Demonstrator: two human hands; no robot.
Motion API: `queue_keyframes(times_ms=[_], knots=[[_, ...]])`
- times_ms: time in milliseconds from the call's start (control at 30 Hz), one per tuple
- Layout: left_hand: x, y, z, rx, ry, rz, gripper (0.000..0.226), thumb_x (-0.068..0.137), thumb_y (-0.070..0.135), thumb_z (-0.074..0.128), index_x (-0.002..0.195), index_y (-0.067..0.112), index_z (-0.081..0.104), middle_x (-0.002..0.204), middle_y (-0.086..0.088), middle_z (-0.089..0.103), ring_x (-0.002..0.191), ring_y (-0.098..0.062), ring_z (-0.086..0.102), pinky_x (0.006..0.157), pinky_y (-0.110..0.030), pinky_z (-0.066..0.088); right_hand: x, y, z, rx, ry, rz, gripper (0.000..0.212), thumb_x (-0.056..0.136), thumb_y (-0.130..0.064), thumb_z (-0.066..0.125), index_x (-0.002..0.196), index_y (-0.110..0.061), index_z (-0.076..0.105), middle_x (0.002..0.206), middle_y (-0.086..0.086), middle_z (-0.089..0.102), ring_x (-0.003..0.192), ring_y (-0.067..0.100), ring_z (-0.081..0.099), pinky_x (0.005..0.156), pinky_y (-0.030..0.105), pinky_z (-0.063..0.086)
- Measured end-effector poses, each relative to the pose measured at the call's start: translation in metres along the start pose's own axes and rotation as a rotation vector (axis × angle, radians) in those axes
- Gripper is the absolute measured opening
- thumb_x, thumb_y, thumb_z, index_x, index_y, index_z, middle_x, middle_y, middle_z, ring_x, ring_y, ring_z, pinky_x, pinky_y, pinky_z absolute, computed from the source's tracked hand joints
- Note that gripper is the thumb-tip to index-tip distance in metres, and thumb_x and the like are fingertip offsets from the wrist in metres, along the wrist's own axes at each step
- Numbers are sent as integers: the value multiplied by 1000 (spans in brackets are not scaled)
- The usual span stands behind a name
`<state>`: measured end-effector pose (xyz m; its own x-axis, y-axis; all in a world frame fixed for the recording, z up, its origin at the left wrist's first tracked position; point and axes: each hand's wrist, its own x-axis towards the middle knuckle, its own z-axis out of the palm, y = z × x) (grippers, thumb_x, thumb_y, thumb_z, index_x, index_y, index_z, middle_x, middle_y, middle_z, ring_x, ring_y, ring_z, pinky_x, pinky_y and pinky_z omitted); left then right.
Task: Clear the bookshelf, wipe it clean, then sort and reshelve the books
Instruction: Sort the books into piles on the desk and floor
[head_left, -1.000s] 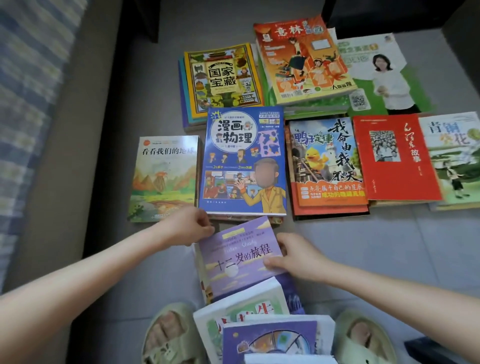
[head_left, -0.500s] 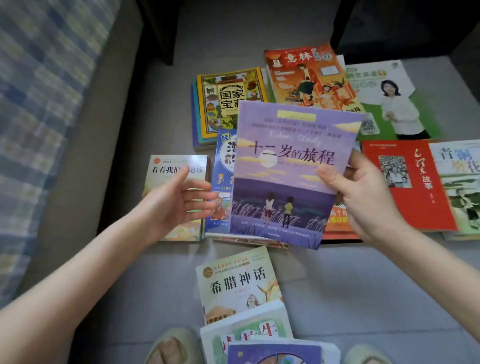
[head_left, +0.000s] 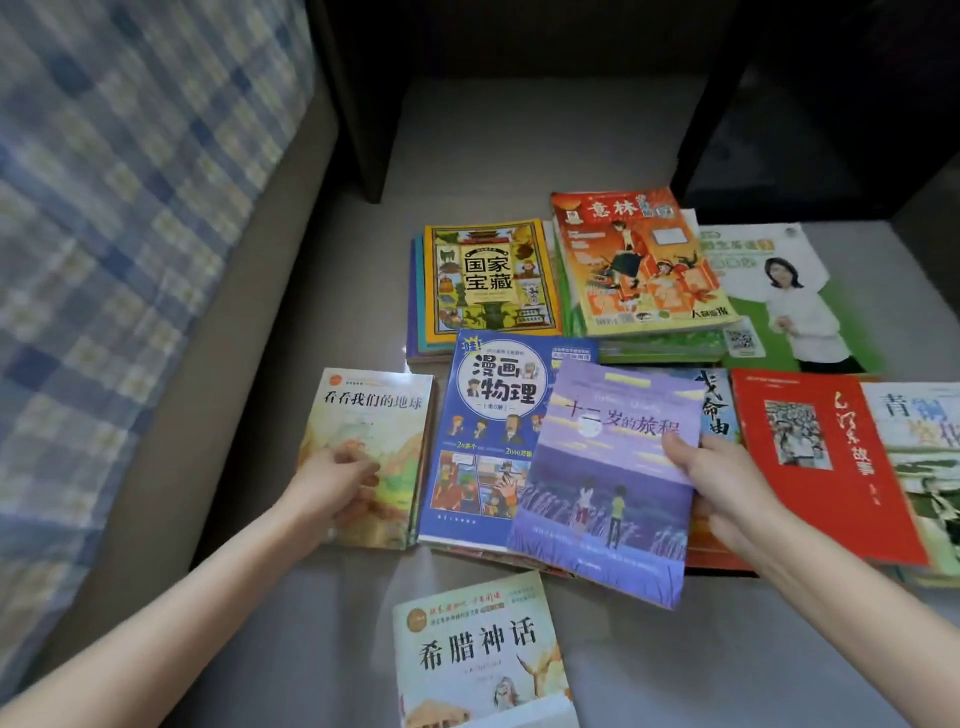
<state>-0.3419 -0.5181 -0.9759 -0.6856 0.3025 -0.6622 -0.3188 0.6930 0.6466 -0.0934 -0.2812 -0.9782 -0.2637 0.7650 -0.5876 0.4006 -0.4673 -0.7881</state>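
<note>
Right hand (head_left: 727, 488) pinches purple book (head_left: 602, 478) "十二岁的旅程" at right edge, thumb on cover. Purple book tilted, overlapping blue book (head_left: 488, 415) "漫画物理". Left hand (head_left: 332, 486), fingers bent, rests on pale book (head_left: 384, 415) "看看我们的地球"; grip unclear. Red book (head_left: 821, 467) just right of right hand. Behind: stacks topped by yellow book (head_left: 488, 280) "国家宝藏" and magazine (head_left: 639, 265) "意林". Cream book (head_left: 483, 654) "希腊神话" nearest, apart. Glossy paperbacks on grey floor (head_left: 519, 145).

On the floor (head_left: 519, 156), right of the bed (head_left: 130, 208), the journey book (head_left: 613, 493) partly covers the physics book (head_left: 483, 426); the Greek myths book (head_left: 478, 654) lies in front, nearer.
</note>
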Motion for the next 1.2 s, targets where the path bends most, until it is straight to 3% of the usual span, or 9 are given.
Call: queue_keyframes(times_ms=[167, 267, 400, 500, 633, 800, 1000, 1100, 1200], knots=[[-17, 24, 25, -36, -29, 159, 16, 95, 8, 53, 81, 5, 60, 73, -9, 57, 60, -15, 51, 55, -19, 47, -23, -19, 5, 72, -62, 4, 30, 96, -14, 57, 119, 4, 58, 106, 12, 67, 90, 27, 65, 74, 37, 54], [-31, 39, 40, -37, -181, 171, 23, 96, 24, 55, 86, 5, 63, 77, -9, 63, 61, -13, 57, 61, -21, 52, -40, -28, 16, 181, -134, 68, 44, 98, -9, 52, 137, 8, 40, 99, 0, 49, 108, 27, 59, 87, 35, 49], [-42, 51, 53, -108, -464, 95, 21, 92, 30, 63, 88, 10, 57, 58, 4, 55, 47, -8, 45, 44, -17, 37, -43, -23, 34, 222, -258, 125, 25, 96, -9, 53, 118, 1, 58, 84, -1, 73, 76, 18, 70, 72, 35, 56], [-37, 47, 57, -122, -434, 103, 32, 67, 15, 75, 95, 5, 63, 83, -14, 73, 70, -20, 60, 65, -29, 42, -41, -23, 38, 212, -291, 93, 13, 96, -10, 54, 102, -6, 65, 99, 9, 74, 74, 17, 70, 64, 32, 58], [-29, 50, 55, -297, -407, 64, 11, 86, -8, 57, 92, -4, 65, 81, -18, 72, 64, -24, 68, 61, -29, 56, -41, -29, 38, 169, -421, 72, 21, 96, -10, 53, 115, -7, 61, 109, 12, 72, 85, 24, 68, 68, 37, 59], [-15, 59, 48, -385, -378, 70, 16, 87, -5, 56, 102, -7, 62, 91, -22, 71, 66, -26, 70, 58, -31, 59, -46, -26, 40, 11, -515, 44, 23, 97, -23, 54, 116, -13, 63, 104, 4, 74, 94, 25, 70, 81, 42, 55], [-11, 69, 38, -414, -374, 156, 20, 88, -5, 54, 106, -2, 60, 84, -13, 74, 64, -21, 71, 54, -29, 59, -60, 7, 17, -135, -401, 240, 59, 96, -56, 39, 86, -5, 65, 74, 13, 70, 64, 26, 66, 57, 32, 56], [-10, 68, 32, -396, -342, 186, 24, 87, -5, 54, 110, -1, 57, 76, -9, 74, 59, -18, 70, 54, -30, 59, -78, 47, 15, -432, -457, 238, 28, 86, -48, 65, 82, -20, 65, 74, -5, 70, 69, 14, 62, 66, 29, 51], [-8, 62, 29, -359, -323, 208, 30, 85, -5, 56, 115, 0, 57, 79, -10, 74, 61, -20, 71, 58, -33, 58, -91, 65, 19, -375, -654, 244, 17, 82, -28, 75, 83, -23, 59, 76, -14, 63, 75, 3, 57, 73, 18, 43]])
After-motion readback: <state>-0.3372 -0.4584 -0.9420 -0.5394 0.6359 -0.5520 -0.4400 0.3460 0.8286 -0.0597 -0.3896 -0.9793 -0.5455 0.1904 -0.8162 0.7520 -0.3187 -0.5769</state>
